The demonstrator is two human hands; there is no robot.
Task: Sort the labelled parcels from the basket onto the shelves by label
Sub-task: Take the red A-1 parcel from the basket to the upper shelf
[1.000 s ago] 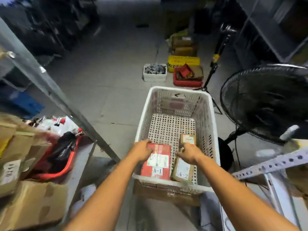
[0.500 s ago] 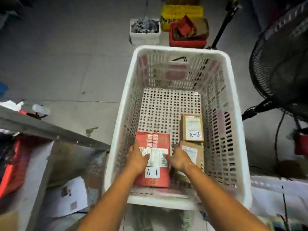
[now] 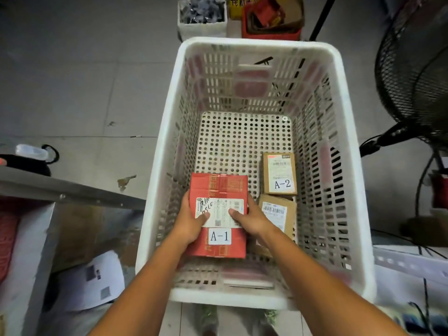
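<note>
With the red cardboard A-1 parcel (image 3: 218, 214) lying lengthwise near-to-far, left hand (image 3: 191, 221) and right hand (image 3: 252, 220) clasp its long sides equally, thumbs on top.

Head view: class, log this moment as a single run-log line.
stage: picking from basket | left hand: grips red A-1 parcel | right hand: grips it too | also inside: A-2 parcel, brown parcel

I see a grey concrete floor (image 3: 72, 76) with seams and a small stain, dimly lit. A black pedestal fan (image 3: 417, 69) stands at right, a grey metal shelf (image 3: 72, 193) runs along the left, and ahead sit three containers: a white bin (image 3: 202, 29), a red bin (image 3: 271, 33) and a yellow crate (image 3: 238, 8).
</note>
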